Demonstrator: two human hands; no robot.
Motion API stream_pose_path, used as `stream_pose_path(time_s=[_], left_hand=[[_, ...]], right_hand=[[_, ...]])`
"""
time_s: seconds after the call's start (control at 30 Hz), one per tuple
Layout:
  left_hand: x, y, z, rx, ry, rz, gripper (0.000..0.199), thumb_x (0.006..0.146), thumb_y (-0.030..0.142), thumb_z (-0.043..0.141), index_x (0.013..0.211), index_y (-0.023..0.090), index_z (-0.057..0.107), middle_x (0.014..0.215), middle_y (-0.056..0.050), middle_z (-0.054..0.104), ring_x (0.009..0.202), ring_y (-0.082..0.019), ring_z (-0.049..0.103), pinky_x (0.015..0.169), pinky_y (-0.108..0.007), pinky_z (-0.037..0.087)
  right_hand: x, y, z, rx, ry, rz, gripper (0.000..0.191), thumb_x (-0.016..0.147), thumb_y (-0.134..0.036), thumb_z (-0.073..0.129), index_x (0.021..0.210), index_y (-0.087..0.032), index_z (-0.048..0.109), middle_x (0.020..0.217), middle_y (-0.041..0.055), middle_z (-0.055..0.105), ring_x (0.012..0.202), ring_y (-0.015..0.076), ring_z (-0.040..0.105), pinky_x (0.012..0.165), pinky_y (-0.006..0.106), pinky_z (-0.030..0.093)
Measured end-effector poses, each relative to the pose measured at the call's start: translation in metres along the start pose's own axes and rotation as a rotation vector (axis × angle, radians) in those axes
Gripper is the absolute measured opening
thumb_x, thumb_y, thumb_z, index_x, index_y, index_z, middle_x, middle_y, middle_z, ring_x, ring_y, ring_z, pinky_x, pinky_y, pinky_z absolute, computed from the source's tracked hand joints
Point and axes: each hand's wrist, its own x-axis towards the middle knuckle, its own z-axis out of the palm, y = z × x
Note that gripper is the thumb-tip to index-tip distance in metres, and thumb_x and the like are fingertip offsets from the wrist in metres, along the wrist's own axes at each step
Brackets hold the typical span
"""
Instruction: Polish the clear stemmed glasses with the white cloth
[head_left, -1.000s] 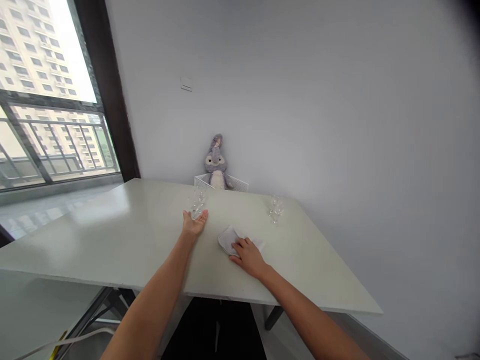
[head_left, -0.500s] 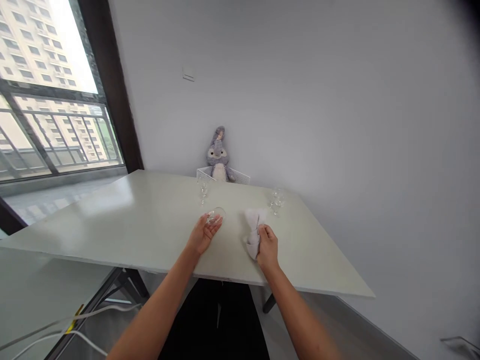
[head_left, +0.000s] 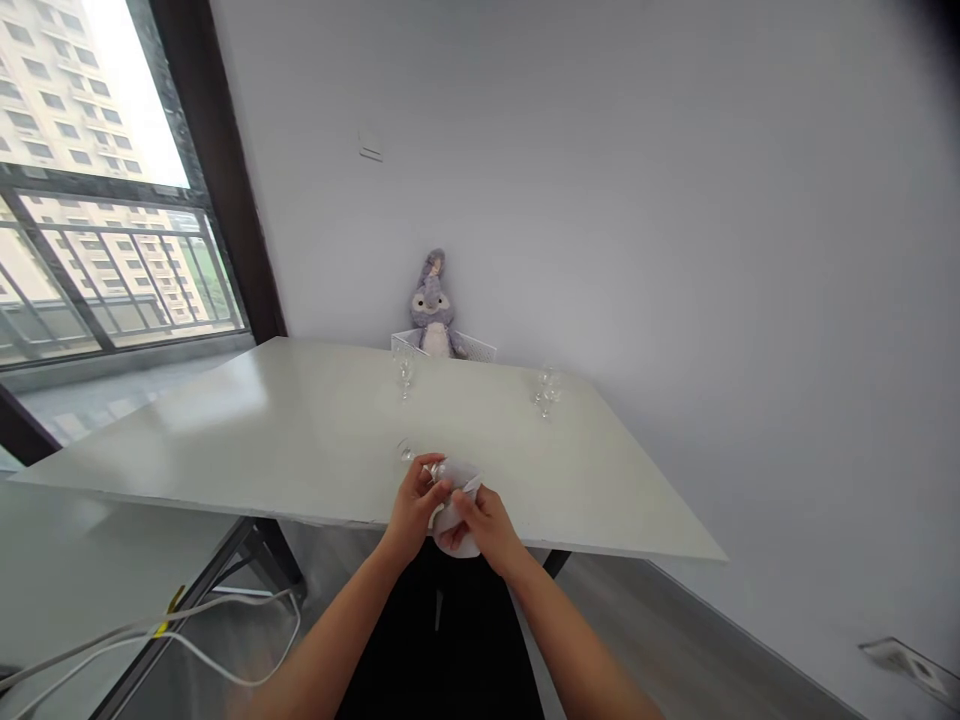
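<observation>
My left hand (head_left: 412, 508) is closed around a clear stemmed glass (head_left: 406, 451) held sideways, its round foot sticking out to the left of my fingers. A pale cloth (head_left: 466, 546) is pinched in my right hand (head_left: 493, 528) and lies against the glass bowl, covering much of it. Both hands are close together above the table's front edge, the fingers nearly touching. Where the right fingertips sit inside the cloth is partly hidden.
On the white table (head_left: 315, 440), a stemmed glass (head_left: 406, 375) stands back left, and clear glasses (head_left: 546, 393) stand back right. Behind them a grey plush toy (head_left: 433, 310) sits in a white mesh basket (head_left: 480, 350). White cables (head_left: 217, 602) hang at lower left.
My hands have come together and nearer my body. The cloth moved left onto the glass, and the glass turned so its foot points left.
</observation>
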Motion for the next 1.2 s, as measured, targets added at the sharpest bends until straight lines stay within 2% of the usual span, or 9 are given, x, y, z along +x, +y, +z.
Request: stream_pose_path(time_s=[0.13, 0.23, 0.33, 0.43, 0.53, 0.73, 0.8, 0.97, 1.2], left_hand=[[-0.004, 0.004, -0.005, 0.234, -0.079, 0.111, 0.044, 0.071, 0.031, 0.064, 0.110, 0.022, 0.047, 0.104, -0.006, 0.058, 0.083, -0.015, 0.056, 0.068, -0.025, 0.044], [-0.003, 0.014, -0.011, 0.332, -0.246, 0.189, 0.045, 0.069, 0.028, 0.065, 0.112, 0.024, 0.052, 0.135, -0.009, 0.035, 0.116, -0.022, 0.041, 0.089, -0.032, 0.039], [-0.002, 0.025, -0.012, 0.298, -0.347, 0.138, 0.048, 0.071, 0.030, 0.063, 0.118, 0.023, 0.050, 0.130, -0.011, 0.043, 0.113, -0.023, 0.044, 0.089, -0.033, 0.040], [-0.003, 0.030, -0.011, 0.291, -0.331, -0.008, 0.049, 0.076, 0.038, 0.056, 0.121, 0.019, 0.048, 0.101, -0.009, 0.061, 0.087, -0.019, 0.057, 0.075, -0.031, 0.046], [-0.009, 0.029, -0.009, 0.404, -0.282, -0.055, 0.044, 0.082, 0.045, 0.044, 0.116, 0.018, 0.052, 0.100, -0.008, 0.061, 0.086, -0.020, 0.057, 0.074, -0.031, 0.047], [-0.022, 0.033, -0.001, 0.404, -0.386, 0.077, 0.047, 0.078, 0.037, 0.054, 0.122, 0.024, 0.047, 0.124, -0.008, 0.048, 0.110, -0.023, 0.046, 0.088, -0.034, 0.041], [-0.022, 0.033, 0.003, 0.351, -0.367, 0.064, 0.045, 0.076, 0.036, 0.057, 0.118, 0.022, 0.051, 0.117, -0.009, 0.053, 0.102, -0.022, 0.051, 0.084, -0.032, 0.043], [-0.016, 0.022, 0.003, 0.314, -0.217, -0.156, 0.046, 0.082, 0.046, 0.043, 0.118, 0.020, 0.051, 0.091, -0.007, 0.062, 0.078, -0.018, 0.057, 0.069, -0.030, 0.047], [-0.017, 0.029, 0.006, 0.324, -0.348, 0.116, 0.048, 0.079, 0.034, 0.053, 0.125, 0.025, 0.045, 0.128, -0.009, 0.046, 0.111, -0.023, 0.046, 0.092, -0.034, 0.038]], right_hand=[[0.001, -0.004, -0.007, 0.564, -0.105, 0.140, 0.037, 0.077, -0.048, 0.054, 0.090, -0.013, 0.053, 0.056, 0.0005, 0.059, 0.036, 0.0108, 0.051, 0.033, 0.020, 0.040], [-0.002, -0.008, -0.011, 0.694, -0.051, 0.192, 0.034, 0.076, -0.046, 0.056, 0.079, -0.012, 0.054, 0.048, -0.0020, 0.055, 0.032, 0.0082, 0.047, 0.032, 0.018, 0.038], [-0.012, -0.013, -0.008, 0.492, -0.061, 0.121, 0.038, 0.081, -0.049, 0.047, 0.080, -0.013, 0.056, 0.048, -0.0005, 0.055, 0.035, 0.0095, 0.049, 0.035, 0.020, 0.040], [-0.023, -0.017, -0.004, -0.041, -0.039, -0.089, 0.034, 0.080, -0.047, 0.049, 0.081, -0.015, 0.061, 0.062, 0.0045, 0.062, 0.058, 0.0156, 0.060, 0.056, 0.028, 0.049], [-0.028, -0.016, -0.007, -0.352, 0.010, -0.245, 0.026, 0.075, -0.043, 0.057, 0.079, -0.018, 0.064, 0.073, 0.0059, 0.064, 0.077, 0.0194, 0.060, 0.072, 0.033, 0.047], [-0.032, -0.009, -0.010, 0.426, 0.008, 0.046, 0.042, 0.081, -0.051, 0.045, 0.079, -0.013, 0.062, 0.053, 0.0016, 0.058, 0.035, 0.0088, 0.047, 0.037, 0.021, 0.040], [-0.035, -0.007, -0.008, 0.398, 0.022, 0.036, 0.041, 0.080, -0.051, 0.048, 0.078, -0.013, 0.062, 0.054, 0.0023, 0.059, 0.037, 0.0097, 0.049, 0.039, 0.021, 0.042], [-0.035, -0.003, -0.010, -0.252, 0.100, -0.169, 0.026, 0.069, -0.044, 0.063, 0.071, -0.019, 0.065, 0.070, 0.0057, 0.065, 0.070, 0.0184, 0.059, 0.064, 0.028, 0.048], [-0.032, -0.008, -0.007, 0.431, 0.083, 0.073, 0.043, 0.079, -0.053, 0.046, 0.078, -0.013, 0.062, 0.053, 0.0017, 0.057, 0.033, 0.0077, 0.042, 0.037, 0.022, 0.038]])
